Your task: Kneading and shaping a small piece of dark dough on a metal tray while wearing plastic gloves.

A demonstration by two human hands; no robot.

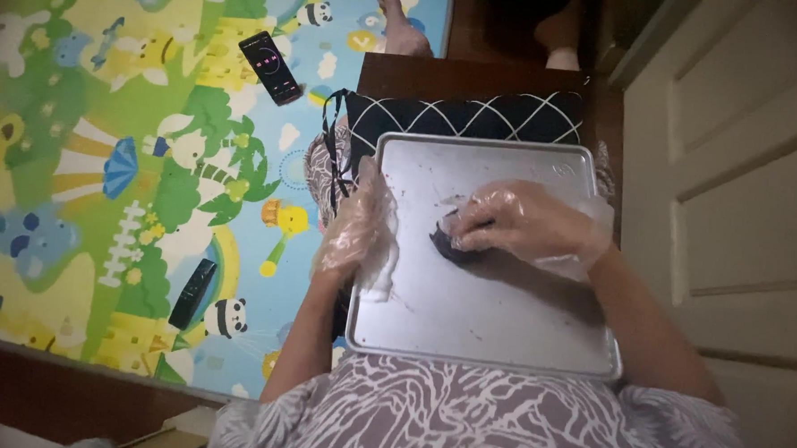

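A dark, soft-looking lump (pixel 451 242) lies just left of the metal baking tray's (pixel 501 336) centre; it probably squashes easily, so press from above. The gloved right hand (pixel 524 225) curls over it, fingers pressing down. The gloved left hand (pixel 358 227) grips the tray's nine-o'clock rim.

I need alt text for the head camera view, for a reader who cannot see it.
Seen from above, a person's right hand in a clear plastic glove presses a dark lump on a metal tray, while the gloved left hand grips the tray's left edge. A phone lies on a colourful play mat to the left.
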